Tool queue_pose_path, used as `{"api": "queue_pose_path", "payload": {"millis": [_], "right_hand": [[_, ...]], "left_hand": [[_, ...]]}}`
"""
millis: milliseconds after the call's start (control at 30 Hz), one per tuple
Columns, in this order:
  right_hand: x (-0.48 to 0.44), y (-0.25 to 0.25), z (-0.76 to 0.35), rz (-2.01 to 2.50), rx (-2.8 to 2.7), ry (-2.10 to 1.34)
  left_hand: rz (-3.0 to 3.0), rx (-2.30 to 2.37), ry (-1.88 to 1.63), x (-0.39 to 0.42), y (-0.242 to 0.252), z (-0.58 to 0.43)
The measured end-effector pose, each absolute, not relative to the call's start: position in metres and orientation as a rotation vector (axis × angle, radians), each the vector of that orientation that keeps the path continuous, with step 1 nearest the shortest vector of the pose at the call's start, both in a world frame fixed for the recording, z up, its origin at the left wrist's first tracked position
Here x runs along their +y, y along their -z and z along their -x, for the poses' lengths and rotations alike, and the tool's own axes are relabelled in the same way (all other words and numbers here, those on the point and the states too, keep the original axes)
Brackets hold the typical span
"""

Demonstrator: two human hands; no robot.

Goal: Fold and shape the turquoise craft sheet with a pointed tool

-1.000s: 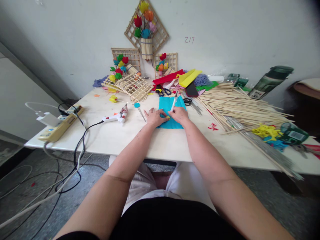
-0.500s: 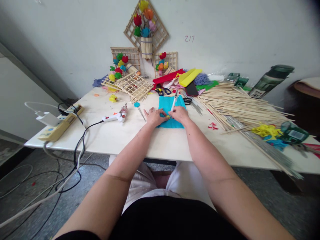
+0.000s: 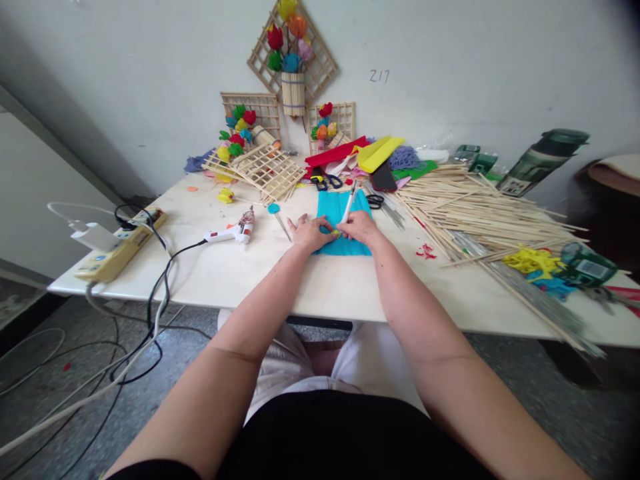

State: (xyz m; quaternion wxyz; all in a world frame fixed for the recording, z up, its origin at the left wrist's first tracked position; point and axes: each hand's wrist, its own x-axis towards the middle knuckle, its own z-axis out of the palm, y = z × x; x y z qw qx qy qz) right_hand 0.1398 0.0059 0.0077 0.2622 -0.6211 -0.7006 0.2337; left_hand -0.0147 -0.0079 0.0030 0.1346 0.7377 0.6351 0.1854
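Note:
A teal sheet (image 3: 336,208) lies on the white table (image 3: 280,283) in front of me. My left hand (image 3: 311,233) rests on its left edge, fingers spread flat, pressing down a small yellow piece (image 3: 335,234). My right hand (image 3: 359,227) is closed around a white pen (image 3: 349,202) whose tip meets the sheet beside the yellow piece. The two hands almost touch.
A white glue gun (image 3: 231,232) lies left of my hands, its cord running to a power strip (image 3: 119,250) at the table's left edge. A large heap of bamboo sticks (image 3: 475,210) fills the right side. Scissors (image 3: 375,201), coloured sheets and lattice frames (image 3: 263,170) with flowers sit behind.

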Motion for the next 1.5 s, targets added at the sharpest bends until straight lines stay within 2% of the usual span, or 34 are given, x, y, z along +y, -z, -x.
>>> {"api": "queue_pose_path", "payload": {"millis": [267,1033,1267,1500], "right_hand": [[0.008,-0.004,-0.142,1.601,-1.919,-0.735],[0.005,-0.010,-0.141,1.667,-1.865,-0.614],[0.012,-0.003,-0.140,1.393,-1.724,-0.767],[0.008,-0.018,-0.141,1.357,-1.693,-0.823]], "left_hand": [[-2.131,1.851,-0.510,-0.009,-0.005,0.014],[-2.133,1.832,-0.540,-0.009,-0.004,0.014],[-2.150,1.823,-0.571,-0.005,0.001,0.015],[-2.152,1.828,-0.551,-0.006,-0.001,0.015]]}}
